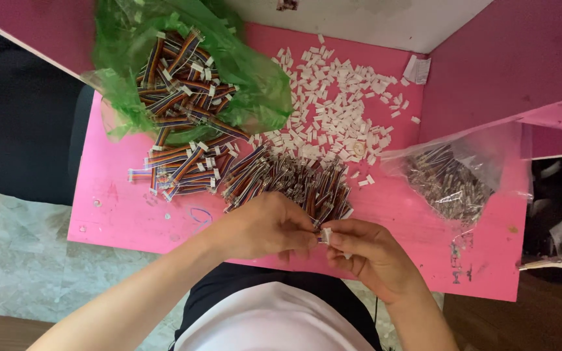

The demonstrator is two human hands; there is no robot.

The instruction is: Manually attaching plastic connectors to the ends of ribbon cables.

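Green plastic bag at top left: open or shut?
Open: the green plastic bag is spread wide, with multicoloured ribbon wire pieces exposed inside and spilling onto the pink table.

White connector [326, 234] mostly hidden between fingertips, clear bag [453, 172] contents perhaps wires, blurred

Wire bundles [183, 166] left on table [125, 221], connector housings [333, 104] behind, clear bag [453, 172] right.

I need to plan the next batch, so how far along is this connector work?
Done: a heap of ribbon cables with white ends spills from the green bag. In hand: the left hand and right hand meet on one small white connector. Left: a pile of bare-ended cables, many loose white housings, and a clear bag of cables.
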